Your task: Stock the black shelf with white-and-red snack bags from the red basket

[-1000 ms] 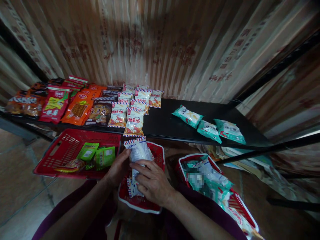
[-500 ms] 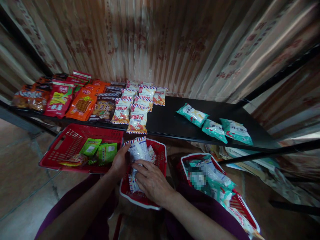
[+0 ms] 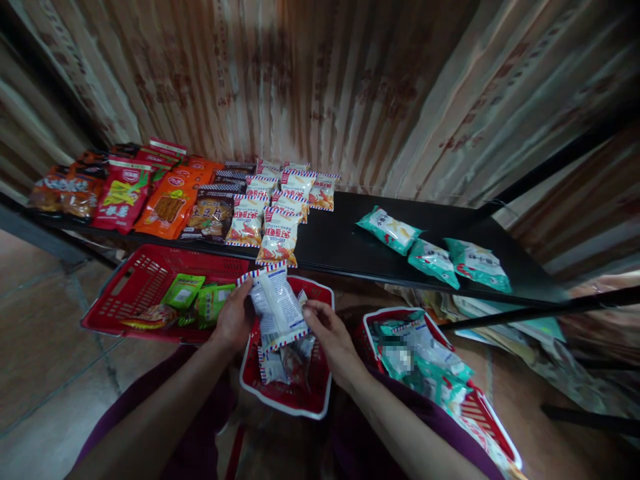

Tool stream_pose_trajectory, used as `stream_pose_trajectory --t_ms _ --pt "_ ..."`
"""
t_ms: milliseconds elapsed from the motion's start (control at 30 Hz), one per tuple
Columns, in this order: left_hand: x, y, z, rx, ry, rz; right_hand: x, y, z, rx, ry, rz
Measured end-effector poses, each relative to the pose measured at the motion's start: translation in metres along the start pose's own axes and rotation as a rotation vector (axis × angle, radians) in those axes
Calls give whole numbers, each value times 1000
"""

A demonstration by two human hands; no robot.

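Above the middle red basket point(image 3: 323, 397), a white snack bag point(image 3: 278, 307) with red-and-blue striped edges is held back side up. My left hand point(image 3: 236, 315) grips its left edge, the thumb near the upper corner. At the bag's right edge, my right hand point(image 3: 331, 337) is closed, thumb and fingers pinching around the lower corner. More snack bags point(image 3: 274, 370) of this kind lie inside the basket below, partly covered by the held one. Just beyond, front-facing white shrimp-snack bags point(image 3: 278, 238) stand in rows on the black shelf point(image 3: 340, 237).
To the left on the shelf are brown bags point(image 3: 207, 213), orange bags point(image 3: 170, 203) and red bags point(image 3: 124, 193). Three teal bags point(image 3: 390, 230) lie on its right part. A left basket point(image 3: 113, 313) holds green packets point(image 3: 215, 303); a right basket point(image 3: 495, 417) holds teal bags.
The held bag has been lifted and turned flatter toward me. My right hand has moved from over the bag's lower part to its right edge. Shelf goods are unchanged.
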State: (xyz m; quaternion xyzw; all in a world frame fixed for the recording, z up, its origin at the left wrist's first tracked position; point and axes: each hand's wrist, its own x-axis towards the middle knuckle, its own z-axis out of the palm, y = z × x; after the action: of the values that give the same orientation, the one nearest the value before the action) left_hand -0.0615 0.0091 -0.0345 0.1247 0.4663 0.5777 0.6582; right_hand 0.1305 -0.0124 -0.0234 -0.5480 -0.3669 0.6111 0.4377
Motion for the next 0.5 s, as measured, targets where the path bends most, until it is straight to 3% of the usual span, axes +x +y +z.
stream_pose_trajectory --t_ms 100,167,300,500 --pt "-4 5 0 21 39 77 -3 -2 4 149 -127 193" --pt "-7 7 2 49 70 131 -6 -5 6 203 -177 240" --pt "-6 8 11 -10 32 62 -10 -7 8 194 -234 187" --pt "-2 12 16 -63 4 38 -6 -7 5 131 -191 116"
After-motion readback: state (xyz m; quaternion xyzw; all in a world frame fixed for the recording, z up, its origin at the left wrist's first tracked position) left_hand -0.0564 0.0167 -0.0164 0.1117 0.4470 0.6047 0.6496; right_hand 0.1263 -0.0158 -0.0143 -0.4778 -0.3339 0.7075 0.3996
